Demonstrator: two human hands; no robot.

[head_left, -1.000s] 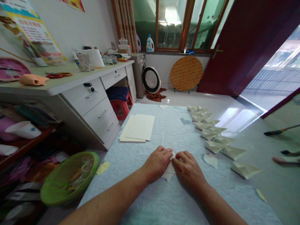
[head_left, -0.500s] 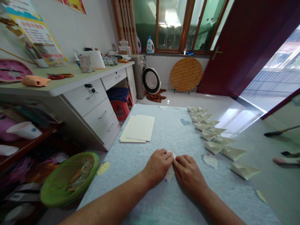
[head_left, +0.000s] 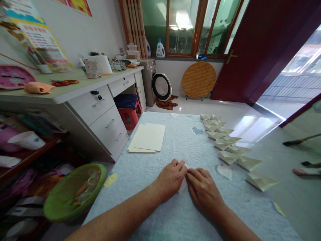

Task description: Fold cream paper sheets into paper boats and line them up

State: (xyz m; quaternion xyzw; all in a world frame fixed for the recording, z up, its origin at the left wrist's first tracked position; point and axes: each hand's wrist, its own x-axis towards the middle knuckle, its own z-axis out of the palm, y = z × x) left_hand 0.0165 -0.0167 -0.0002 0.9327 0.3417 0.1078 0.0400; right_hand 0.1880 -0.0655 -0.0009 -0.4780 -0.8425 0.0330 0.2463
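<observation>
White desk [head_left: 82,97] along the wall [head_left: 85,30]; wood-framed window [head_left: 183,26] ahead; dark red door [head_left: 250,50] open.

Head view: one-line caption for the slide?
Left hand and right hand press a small folded paper piece on a pale blue quilt, beside cream paper sheets and paper boats.

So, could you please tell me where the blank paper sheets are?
In the head view, the sheets lie on the blue quilt, left of the paper boats.
</observation>
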